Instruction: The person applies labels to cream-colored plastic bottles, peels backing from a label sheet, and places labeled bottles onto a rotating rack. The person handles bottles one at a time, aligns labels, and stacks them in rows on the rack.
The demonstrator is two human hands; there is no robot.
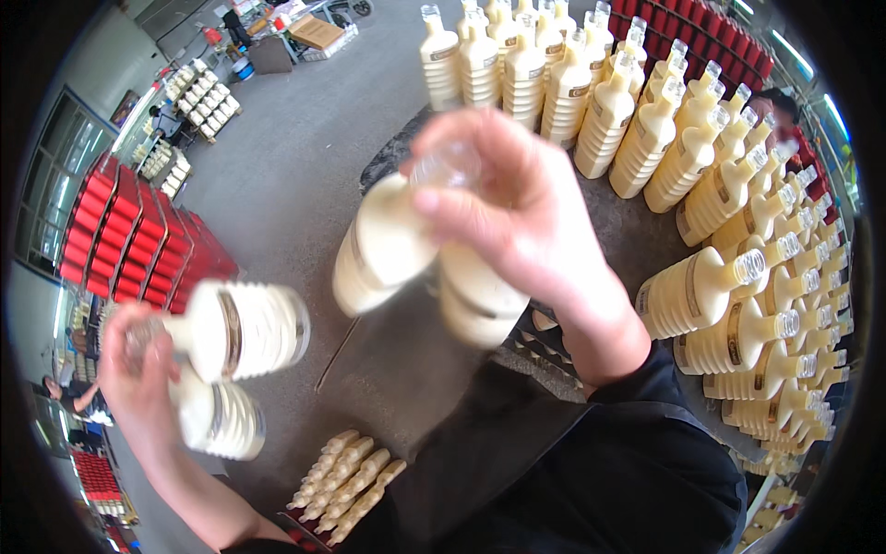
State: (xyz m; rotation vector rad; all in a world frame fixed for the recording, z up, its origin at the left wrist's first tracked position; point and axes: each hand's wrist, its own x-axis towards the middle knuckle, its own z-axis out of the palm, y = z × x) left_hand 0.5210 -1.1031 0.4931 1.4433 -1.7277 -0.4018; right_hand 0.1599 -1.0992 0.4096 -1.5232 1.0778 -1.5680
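Works above a grey floor (268, 120) stretching ahead of and between both grips, beside a dark tabletop (614, 217) just beyond the right one. Faces, beyond and to the right of the right grip, a dense crowd of cream-coloured bottles (604, 129), standing close together. Has a red stack (129, 231) in the background, past the left grip. Carries a right pair of bottles (383, 245) hanging just below the right hand (521, 203), and a left pair of bottles (240, 332) just to the right of the left hand (138, 360). Shows fingers and thumb wrapped round clear necks (452, 166) on both sides, though too blurred to tell exactly how each neck sits. Calls, in all likelihood, for a firm hold beneath each rim, with even pressure on both bottles of a pair. Best to move smoothly, swinging the right pair wide of the standing crowd for fear of toppling a bottle, and to steady the ribbed bodies against knocking together and scuffing the dark labels (233, 331) below the grips.
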